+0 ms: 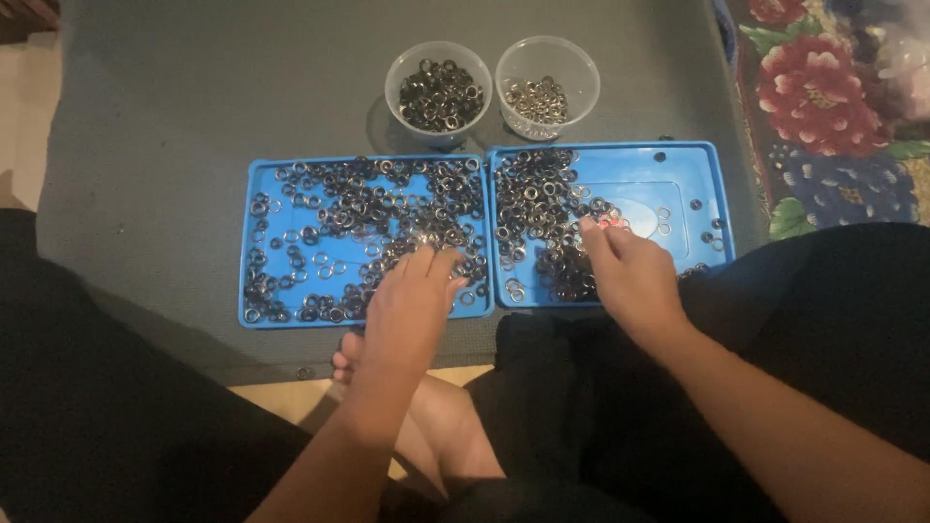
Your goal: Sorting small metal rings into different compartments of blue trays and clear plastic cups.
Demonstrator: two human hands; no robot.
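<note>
both arms forward — left hand (412,308) palm-down, right hand (628,274) fingers curled

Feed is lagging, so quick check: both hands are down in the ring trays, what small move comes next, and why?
Probably pinch one ring under the right hand and lift it clear. Its fingertips rest on the ring pile in the right blue tray, and both cups sit just beyond.
</note>
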